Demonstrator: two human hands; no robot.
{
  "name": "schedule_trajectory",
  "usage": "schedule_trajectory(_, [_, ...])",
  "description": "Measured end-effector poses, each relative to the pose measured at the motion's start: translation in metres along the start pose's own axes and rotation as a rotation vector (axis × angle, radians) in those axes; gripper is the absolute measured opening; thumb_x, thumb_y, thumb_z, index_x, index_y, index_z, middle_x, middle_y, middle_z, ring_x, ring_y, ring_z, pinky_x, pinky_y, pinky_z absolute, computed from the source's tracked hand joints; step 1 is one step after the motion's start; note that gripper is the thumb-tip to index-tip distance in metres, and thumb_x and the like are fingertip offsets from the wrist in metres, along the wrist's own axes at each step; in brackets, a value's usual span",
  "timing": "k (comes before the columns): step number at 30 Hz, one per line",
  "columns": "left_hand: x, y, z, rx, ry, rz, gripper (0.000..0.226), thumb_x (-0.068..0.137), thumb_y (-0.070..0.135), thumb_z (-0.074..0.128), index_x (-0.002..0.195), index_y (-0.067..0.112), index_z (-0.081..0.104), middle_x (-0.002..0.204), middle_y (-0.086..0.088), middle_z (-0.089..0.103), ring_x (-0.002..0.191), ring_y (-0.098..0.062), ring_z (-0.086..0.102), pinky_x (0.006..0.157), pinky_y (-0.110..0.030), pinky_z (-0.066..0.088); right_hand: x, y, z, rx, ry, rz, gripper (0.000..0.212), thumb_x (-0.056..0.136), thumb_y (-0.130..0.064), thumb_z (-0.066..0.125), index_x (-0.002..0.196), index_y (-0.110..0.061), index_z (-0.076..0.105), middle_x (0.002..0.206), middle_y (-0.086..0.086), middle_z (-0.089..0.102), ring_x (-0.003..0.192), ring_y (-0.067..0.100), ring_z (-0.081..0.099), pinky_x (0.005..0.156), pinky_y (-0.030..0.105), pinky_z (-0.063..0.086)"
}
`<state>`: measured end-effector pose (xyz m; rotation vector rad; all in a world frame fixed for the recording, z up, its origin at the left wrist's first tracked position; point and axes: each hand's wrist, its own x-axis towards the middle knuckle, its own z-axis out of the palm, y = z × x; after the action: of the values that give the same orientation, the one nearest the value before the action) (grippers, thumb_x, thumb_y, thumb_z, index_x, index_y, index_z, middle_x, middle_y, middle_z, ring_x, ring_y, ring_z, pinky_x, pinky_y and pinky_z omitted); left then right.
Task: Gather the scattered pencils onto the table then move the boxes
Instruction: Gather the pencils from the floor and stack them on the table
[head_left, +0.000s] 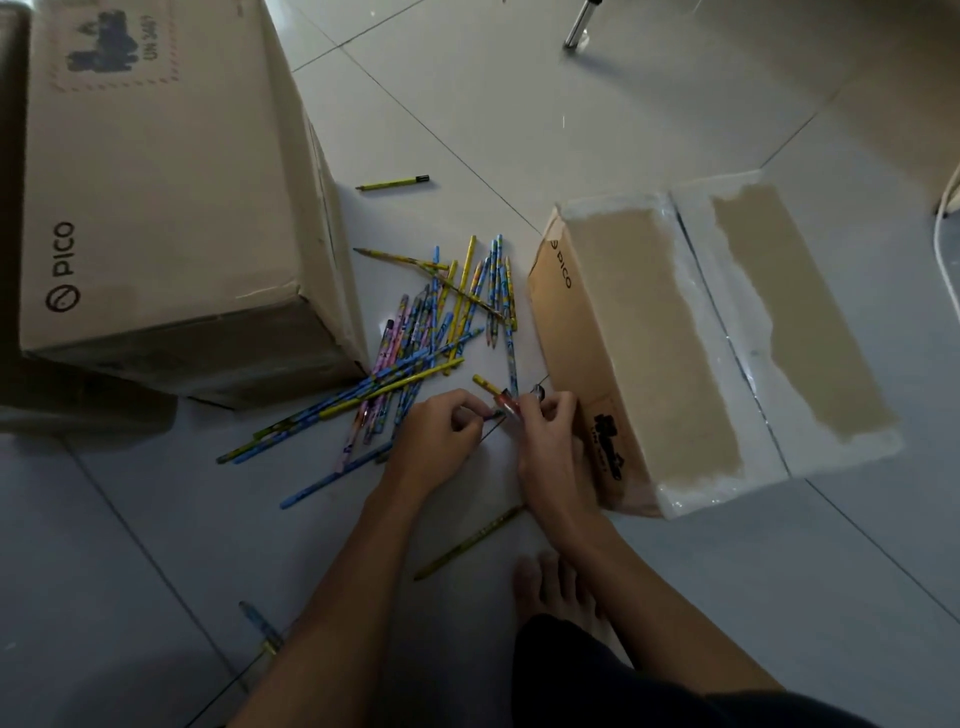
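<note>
While we crouch over the tiled floor (597, 130), the large cardboard box (166, 197) stands at our left and the smaller taped box (701, 338) lies at our right. Between them the pile of pencils (426, 332) lies scattered on the floor, with a lone yellow pencil (393, 183) beyond it and another pencil (470, 543) near our bare foot (558, 587). Our left hand (441, 436) and right hand (545, 436) meet just beside the smaller box, both with fingers curled, pinching a few pencils (501, 402) between them.
</note>
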<state>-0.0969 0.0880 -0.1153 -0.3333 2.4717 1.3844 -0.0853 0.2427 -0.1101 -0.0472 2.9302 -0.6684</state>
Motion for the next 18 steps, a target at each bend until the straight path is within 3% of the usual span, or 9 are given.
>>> schedule_trajectory(3, [-0.001, -0.001, -0.002, -0.003, 0.022, -0.008, 0.022, 0.086, 0.009, 0.06, 0.088, 0.026, 0.074, 0.068, 0.009, 0.067, 0.062, -0.016, 0.065, 0.06, -0.043, 0.057, 0.002, 0.001, -0.005, -0.083, -0.095, 0.019, 0.026, 0.097, -0.01, 0.045, 0.119, -0.024, 0.043, 0.103, 0.005, 0.036, 0.072, 0.035, 0.052, 0.058, 0.04, 0.041])
schedule_trajectory(5, [-0.002, -0.001, -0.003, -0.002, 0.032, -0.004, 0.02, 0.085, 0.01, 0.06, 0.089, 0.025, 0.074, 0.07, 0.012, 0.067, 0.066, -0.009, 0.065, 0.063, -0.039, 0.057, 0.007, -0.001, -0.007, -0.061, -0.128, 0.052, 0.032, 0.095, -0.01, 0.047, 0.123, -0.023, 0.043, 0.104, 0.011, 0.045, 0.08, 0.041, 0.057, 0.064, 0.045, 0.049])
schedule_trajectory(8, [-0.004, -0.002, -0.004, -0.023, 0.035, -0.007, 0.02, 0.086, 0.012, 0.06, 0.088, 0.026, 0.073, 0.071, 0.013, 0.067, 0.067, -0.005, 0.065, 0.064, -0.039, 0.058, 0.015, -0.005, -0.008, 0.027, -0.126, 0.09, 0.028, 0.088, -0.011, 0.052, 0.111, -0.017, 0.039, 0.102, 0.016, 0.056, 0.086, 0.044, 0.059, 0.067, 0.048, 0.05])
schedule_trajectory(13, [-0.008, -0.007, -0.018, 0.007, 0.144, -0.009, 0.018, 0.088, 0.019, 0.058, 0.089, 0.033, 0.07, 0.072, 0.011, 0.067, 0.071, -0.009, 0.065, 0.068, -0.043, 0.058, 0.023, -0.019, -0.007, 0.226, -0.054, 0.103, 0.017, 0.09, -0.018, 0.053, 0.1, -0.015, 0.039, 0.09, 0.014, 0.058, 0.077, 0.038, 0.056, 0.058, 0.04, 0.041])
schedule_trajectory(18, [-0.017, -0.02, -0.039, 0.016, 0.314, -0.116, 0.012, 0.092, 0.024, 0.062, 0.092, 0.033, 0.069, 0.074, 0.013, 0.065, 0.073, -0.003, 0.063, 0.069, -0.036, 0.057, 0.027, -0.037, -0.005, 0.445, -0.062, 0.079, 0.006, 0.094, -0.013, 0.049, 0.098, -0.015, 0.045, 0.075, 0.001, 0.051, 0.063, 0.018, 0.047, 0.054, 0.037, 0.033])
